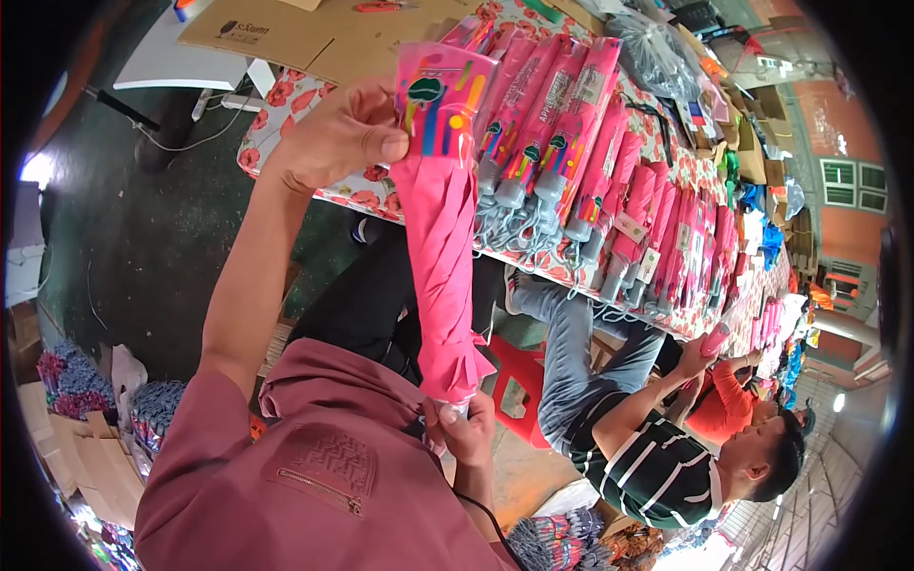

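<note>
A folded pink umbrella (441, 257) stands nearly upright before my chest, its cloth wrapped in a slight twist. Over its upper end sits a clear plastic sleeve (443, 100) printed with bright coloured bars and a dark green shape. My left hand (347, 135) pinches the sleeve's left edge near its lower rim, between thumb and fingers. Down at the bottom end, my right hand (463, 430) is closed round the umbrella's handle, which is mostly hidden by the fingers.
Sleeved pink umbrellas (562, 124) with grey handles and cords lie in rows on a flower-patterned table (309, 95). Flattened cardboard (286, 38) covers its far left. A seated co-worker in a striped shirt (647, 457) is at my right, beside a red stool (514, 381). Bundled umbrellas (81, 381) lie lower left.
</note>
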`<act>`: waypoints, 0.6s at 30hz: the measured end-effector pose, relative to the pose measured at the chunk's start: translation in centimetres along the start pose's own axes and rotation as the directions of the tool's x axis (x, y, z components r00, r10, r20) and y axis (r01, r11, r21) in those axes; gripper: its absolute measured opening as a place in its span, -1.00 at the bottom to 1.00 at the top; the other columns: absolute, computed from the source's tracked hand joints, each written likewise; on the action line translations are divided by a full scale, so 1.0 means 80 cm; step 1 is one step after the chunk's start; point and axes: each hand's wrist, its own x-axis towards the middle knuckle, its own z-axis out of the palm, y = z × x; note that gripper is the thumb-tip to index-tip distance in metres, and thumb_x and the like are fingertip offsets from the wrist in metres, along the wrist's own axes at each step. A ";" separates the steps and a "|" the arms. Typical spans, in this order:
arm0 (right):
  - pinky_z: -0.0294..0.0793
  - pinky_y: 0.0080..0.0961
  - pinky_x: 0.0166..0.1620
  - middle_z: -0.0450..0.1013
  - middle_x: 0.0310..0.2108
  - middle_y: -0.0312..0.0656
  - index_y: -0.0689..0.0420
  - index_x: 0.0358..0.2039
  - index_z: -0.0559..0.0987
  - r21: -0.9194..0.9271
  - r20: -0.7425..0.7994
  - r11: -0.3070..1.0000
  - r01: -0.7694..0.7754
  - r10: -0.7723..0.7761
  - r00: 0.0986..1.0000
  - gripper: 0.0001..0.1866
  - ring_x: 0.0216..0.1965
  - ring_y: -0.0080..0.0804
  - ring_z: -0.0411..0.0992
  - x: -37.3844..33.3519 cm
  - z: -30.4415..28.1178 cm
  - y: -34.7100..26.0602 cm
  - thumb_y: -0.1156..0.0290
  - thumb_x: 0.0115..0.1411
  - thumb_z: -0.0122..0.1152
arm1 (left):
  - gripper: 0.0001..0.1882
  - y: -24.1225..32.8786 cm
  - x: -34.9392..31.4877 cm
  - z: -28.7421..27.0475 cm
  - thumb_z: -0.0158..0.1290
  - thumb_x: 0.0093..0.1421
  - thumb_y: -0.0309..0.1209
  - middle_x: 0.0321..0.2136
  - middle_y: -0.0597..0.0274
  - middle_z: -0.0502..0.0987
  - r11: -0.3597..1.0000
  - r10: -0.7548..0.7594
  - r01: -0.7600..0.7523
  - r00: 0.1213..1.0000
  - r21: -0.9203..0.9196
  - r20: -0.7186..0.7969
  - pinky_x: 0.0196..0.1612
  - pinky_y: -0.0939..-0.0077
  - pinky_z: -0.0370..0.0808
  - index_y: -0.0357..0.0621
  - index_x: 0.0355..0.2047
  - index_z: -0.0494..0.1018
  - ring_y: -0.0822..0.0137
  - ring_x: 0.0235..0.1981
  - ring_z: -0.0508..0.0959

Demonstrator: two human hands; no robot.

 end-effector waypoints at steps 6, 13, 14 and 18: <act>0.22 -0.62 -0.70 0.44 -0.57 -0.05 0.32 -0.20 0.52 0.017 0.107 0.999 -0.045 0.043 0.993 -0.73 -0.78 -0.49 0.22 0.009 -0.013 -0.004 0.37 0.21 0.21 | -0.44 -0.011 -0.005 -0.022 0.35 0.09 -0.52 -0.16 -0.01 0.62 0.996 0.044 -0.030 0.984 -0.082 0.174 -0.12 0.32 0.59 -0.30 0.11 0.43 0.18 -0.23 0.63; 0.16 -0.70 -0.67 0.45 -0.55 -0.10 0.33 -0.12 0.54 0.225 0.316 0.960 -0.168 0.091 0.944 -0.70 -0.74 -0.55 0.23 0.023 -0.012 0.001 0.35 0.26 0.17 | -0.49 -0.009 -0.010 0.048 0.28 0.20 -0.32 -0.11 -0.05 0.61 0.982 0.134 -0.078 0.928 -0.172 0.347 0.01 0.11 0.55 -0.30 0.10 0.45 0.07 -0.14 0.64; 0.16 -0.73 -0.65 0.46 -0.54 -0.11 0.32 -0.11 0.54 0.274 0.369 0.942 -0.195 0.084 0.926 -0.71 -0.73 -0.57 0.24 0.024 -0.011 0.003 0.36 0.27 0.15 | -0.53 -0.009 -0.013 0.051 0.25 0.24 -0.29 -0.13 -0.04 0.62 0.981 0.156 -0.098 0.909 -0.165 0.387 0.03 0.12 0.55 -0.29 0.07 0.47 0.09 -0.13 0.65; 0.15 -0.66 -0.73 0.42 -0.59 -0.10 0.36 -0.02 0.51 0.227 0.283 0.957 -0.179 0.111 0.953 -0.60 -0.78 -0.56 0.19 0.035 0.000 -0.012 0.30 0.28 0.18 | -0.56 -0.026 -0.024 0.047 0.24 0.24 -0.31 -0.10 -0.04 0.63 0.987 0.087 -0.049 0.963 -0.151 0.254 0.07 0.18 0.54 -0.28 0.07 0.48 0.08 -0.09 0.65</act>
